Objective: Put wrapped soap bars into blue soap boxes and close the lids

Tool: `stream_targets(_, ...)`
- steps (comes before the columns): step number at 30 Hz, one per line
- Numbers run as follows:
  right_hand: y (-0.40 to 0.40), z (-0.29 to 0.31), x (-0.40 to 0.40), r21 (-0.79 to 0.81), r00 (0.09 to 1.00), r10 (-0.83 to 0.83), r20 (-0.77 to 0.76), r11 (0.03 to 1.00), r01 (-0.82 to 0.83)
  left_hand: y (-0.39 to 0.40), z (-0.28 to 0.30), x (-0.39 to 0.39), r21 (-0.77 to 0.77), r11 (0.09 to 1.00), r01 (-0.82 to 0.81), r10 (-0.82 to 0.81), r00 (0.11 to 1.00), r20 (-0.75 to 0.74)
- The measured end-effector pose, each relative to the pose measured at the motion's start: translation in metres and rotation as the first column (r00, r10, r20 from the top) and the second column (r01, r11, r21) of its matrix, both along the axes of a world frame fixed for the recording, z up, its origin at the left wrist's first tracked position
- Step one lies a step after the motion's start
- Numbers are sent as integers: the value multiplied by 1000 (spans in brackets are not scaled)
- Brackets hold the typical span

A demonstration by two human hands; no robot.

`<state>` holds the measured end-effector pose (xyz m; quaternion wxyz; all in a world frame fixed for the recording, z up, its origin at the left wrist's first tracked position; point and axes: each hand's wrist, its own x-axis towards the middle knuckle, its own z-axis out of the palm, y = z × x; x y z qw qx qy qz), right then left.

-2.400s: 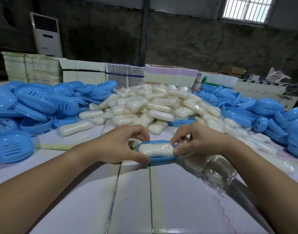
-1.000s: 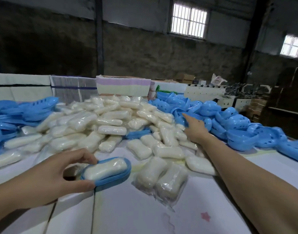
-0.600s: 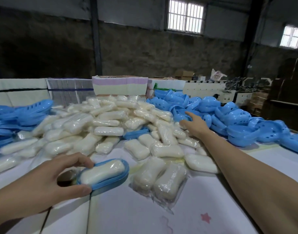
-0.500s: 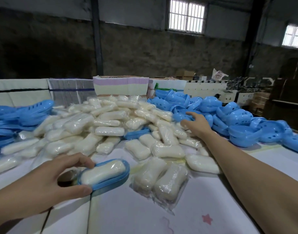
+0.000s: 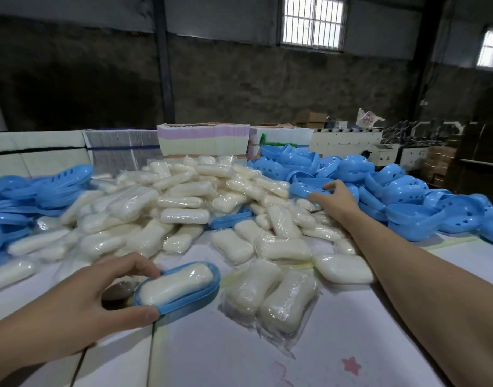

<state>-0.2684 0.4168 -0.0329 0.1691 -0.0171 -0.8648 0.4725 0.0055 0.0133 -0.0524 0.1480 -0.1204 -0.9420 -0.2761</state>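
On the white table, near the front edge, sits a blue soap box with a wrapped soap bar lying inside it, and it has no lid on. The left hand holds this box by its left end, with the thumb on the near side and the fingers curled over the far rim. The right hand is stretched far out to the back, where its fingers are wrapped around a blue lid at the edge of a pile of blue lids. A big heap of wrapped soap bars fills the middle of the table. Two more wrapped bars lie side by side just to the right of the open box. More blue box parts are piled on the far left.
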Motion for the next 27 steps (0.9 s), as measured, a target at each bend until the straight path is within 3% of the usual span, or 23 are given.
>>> stream_targets(5,-1,1,0,21,998,15,54,1000,-17,2,0,0,35,999,17,-17,1000,5)
stream_targets(11,-7,10,21,-7,979,-47,-198,999,47,5,2,0,93,995,44,-48,998,40)
stream_targets(15,-32,40,55,27,928,144,-344,989,-144,9,4,2,179,983,39,-57,993,101)
stream_targets(18,-70,64,100,45,836,429,-342,896,-442,15,9,8,249,968,36,-73,987,141)
stream_targets(21,-112,71,146,201,704,683,-194,730,-653,18,11,12,242,970,-6,-38,984,176)
stream_targets(24,-138,54,174,328,606,788,-109,604,-726,18,11,12,247,968,-40,-1,987,163)
stream_targets(27,-141,33,181,436,599,801,-13,544,-717,17,10,11,219,974,-51,21,990,138)
